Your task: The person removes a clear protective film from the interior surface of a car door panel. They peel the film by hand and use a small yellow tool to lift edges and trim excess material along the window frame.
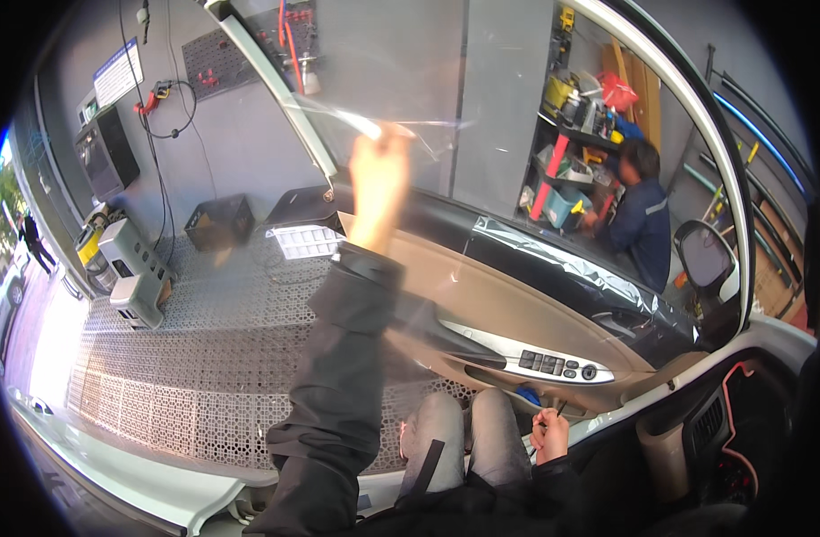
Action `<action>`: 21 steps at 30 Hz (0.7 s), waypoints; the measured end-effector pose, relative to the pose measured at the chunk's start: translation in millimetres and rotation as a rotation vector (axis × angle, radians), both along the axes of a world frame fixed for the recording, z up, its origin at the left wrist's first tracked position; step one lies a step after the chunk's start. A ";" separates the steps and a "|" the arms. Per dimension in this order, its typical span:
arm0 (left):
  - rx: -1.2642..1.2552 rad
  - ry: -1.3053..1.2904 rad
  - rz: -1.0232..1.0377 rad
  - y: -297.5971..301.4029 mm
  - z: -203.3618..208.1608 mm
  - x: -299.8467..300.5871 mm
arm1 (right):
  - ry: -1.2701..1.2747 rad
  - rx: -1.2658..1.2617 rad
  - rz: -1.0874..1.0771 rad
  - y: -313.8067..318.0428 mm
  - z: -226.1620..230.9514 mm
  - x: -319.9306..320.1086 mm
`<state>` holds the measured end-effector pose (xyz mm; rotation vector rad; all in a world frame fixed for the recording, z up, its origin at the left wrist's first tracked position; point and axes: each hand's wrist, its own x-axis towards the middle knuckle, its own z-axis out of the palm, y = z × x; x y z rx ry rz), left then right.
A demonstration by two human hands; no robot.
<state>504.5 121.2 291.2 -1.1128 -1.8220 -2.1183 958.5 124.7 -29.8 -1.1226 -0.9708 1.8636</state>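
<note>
white strip — thin, straight, blurred — in left hand

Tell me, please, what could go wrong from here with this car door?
The left hand, blurred before the window, seems to hold something whitish; a hard edge might scratch the glass. The crinkled shiny sheet on the door's dark upper trim could snag on a sleeve. The thin dark item in the right hand might slip and fall.
</note>
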 end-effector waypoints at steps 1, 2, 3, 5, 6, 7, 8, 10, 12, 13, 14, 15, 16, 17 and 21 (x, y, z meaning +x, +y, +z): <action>0.002 0.084 0.083 11.7 -8.1 6.1 | 0.007 0.010 -0.001 -1.6 3.0 -0.6; -0.005 0.164 0.199 23.0 -18.7 15.4 | 0.012 0.016 0.004 -2.2 6.6 -1.4; -0.020 0.296 0.236 31.4 -29.8 23.4 | 0.015 0.017 0.008 -3.5 10.4 -2.3; -0.079 0.445 0.287 45.1 -54.5 42.6 | 0.034 0.028 0.026 -6.5 17.5 -6.3; -0.184 0.411 0.263 49.9 -65.8 52.0 | 0.053 0.014 0.034 -8.6 20.8 -8.9; -0.143 0.467 0.332 52.9 -74.8 58.2 | 0.077 0.010 0.042 -10.7 23.8 -11.8; -0.141 0.506 0.380 55.0 -81.8 63.7 | 0.112 0.011 0.050 -12.9 26.7 -15.1; -0.186 0.574 0.467 55.0 -91.0 70.3 | 0.099 0.007 0.076 -18.5 31.4 -21.5; -0.248 0.653 0.560 51.8 -95.7 74.1 | 0.121 0.020 0.117 -23.8 34.5 -27.5; -0.298 0.629 0.531 49.0 -97.7 75.0 | 0.098 -0.003 0.122 -26.3 35.1 -30.4; -0.319 0.627 0.517 45.6 -100.2 75.9 | 0.090 -0.010 0.133 -29.2 35.2 -32.7; -0.330 0.625 0.524 43.2 -102.4 76.8 | 0.085 -0.012 0.147 -30.3 34.9 -35.5; -0.409 0.663 0.543 40.5 -105.5 77.9 | 0.094 -0.003 0.168 -30.5 34.3 -37.9; -0.484 0.697 0.580 38.2 -109.1 79.4 | 0.083 -0.011 0.177 -31.7 33.2 -40.0; -0.617 0.790 0.676 29.5 -122.2 84.1 | 0.091 -0.037 0.220 -35.4 30.0 -48.1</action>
